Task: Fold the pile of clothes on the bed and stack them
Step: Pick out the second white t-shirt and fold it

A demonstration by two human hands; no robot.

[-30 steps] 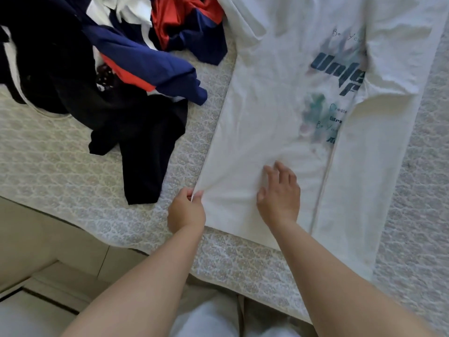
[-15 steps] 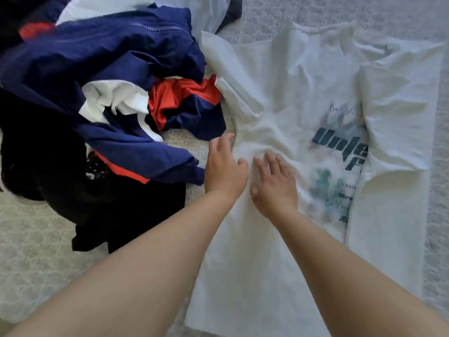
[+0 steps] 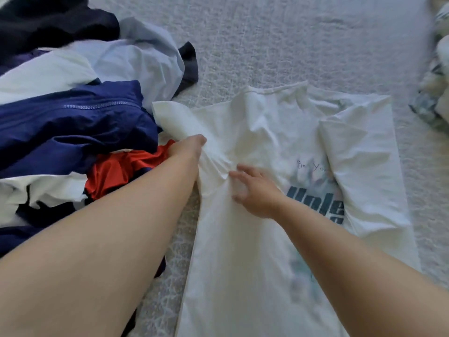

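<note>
Moved up to grip white T-shirt sleeve at centre frame: left hand; right hand, fingers spread, pressing shirt.

Home bedroom, bed covered in a pale grey patterned spread, loose heap of clothes on it, white printed T-shirt laid flat, floral bedding at the edge

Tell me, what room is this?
Probably a bedroom: a patterned bedspread covers a bed, with a pile of clothes and a white T-shirt spread out for folding.
</note>
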